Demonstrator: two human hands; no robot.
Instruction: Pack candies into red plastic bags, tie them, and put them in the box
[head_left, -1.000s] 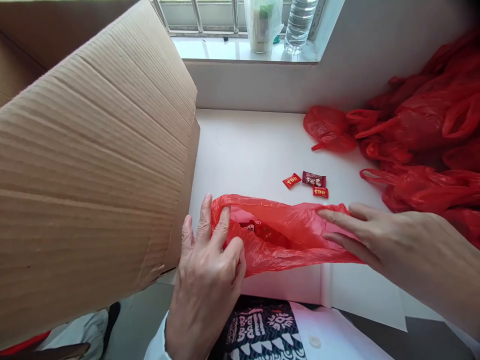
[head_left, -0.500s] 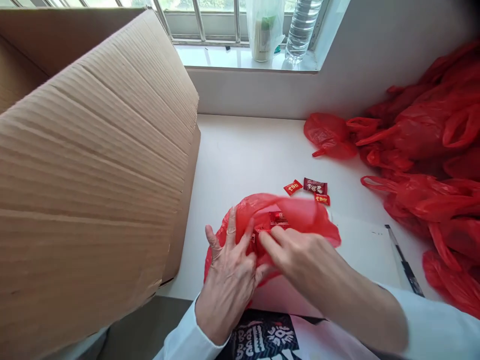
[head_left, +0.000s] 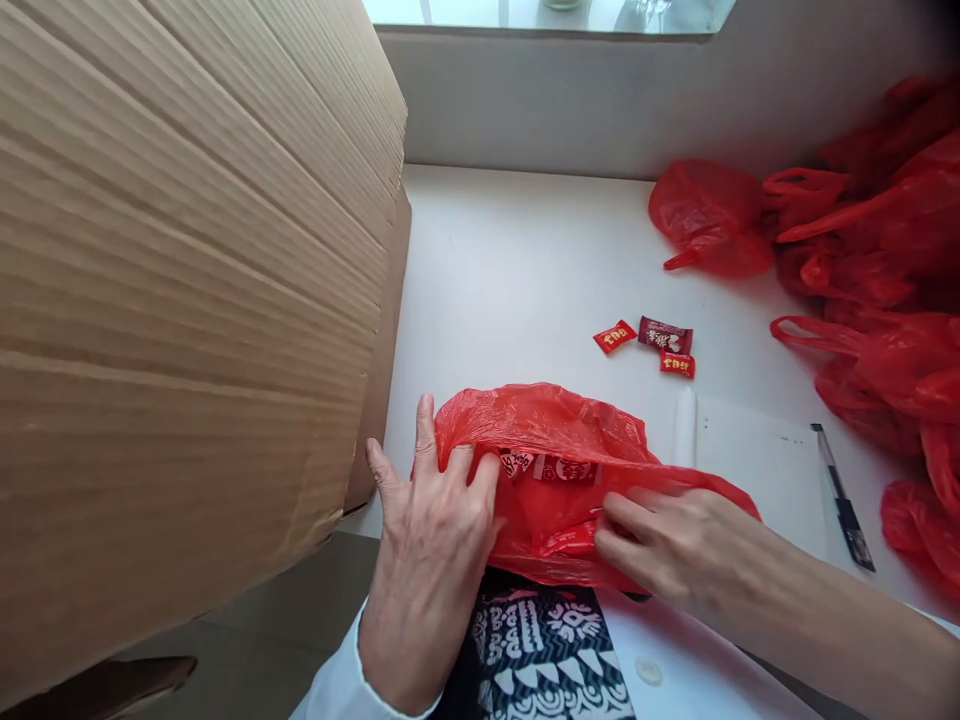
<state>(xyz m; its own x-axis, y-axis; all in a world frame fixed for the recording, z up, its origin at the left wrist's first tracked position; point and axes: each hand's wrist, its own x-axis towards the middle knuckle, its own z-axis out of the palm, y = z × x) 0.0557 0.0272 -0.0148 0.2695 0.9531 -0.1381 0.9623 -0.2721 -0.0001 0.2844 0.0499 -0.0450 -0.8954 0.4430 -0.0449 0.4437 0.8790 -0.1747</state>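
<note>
A red plastic bag (head_left: 540, 415) lies at the front edge of the white table with its mouth spread wide. Several red-wrapped packets (head_left: 566, 468) show inside it. My left hand (head_left: 435, 530) rests at the bag's left side, fingers spread, some tucked over the rim into the mouth. On the right, my right hand (head_left: 667, 540) reaches into the opening with its fingers curled together. Their tips touch a red packet (head_left: 570, 540) or the film beside it; which of these they pinch is hidden. Three small wrapped sweets (head_left: 665, 336) lie behind the bag.
A large cardboard box (head_left: 225, 300) stands along the left. Several filled red bags (head_left: 885, 360) are heaped at the right. A black pen (head_left: 846, 505) and a white sheet (head_left: 757, 460) lie between the heap and the open bag. The wall (head_left: 525, 105) and windowsill close off the back.
The view has tilted down. My right hand has moved right, away from my left hand, and the bag's mouth is stretched wider, showing more packets. My left hand stays at the left rim.
</note>
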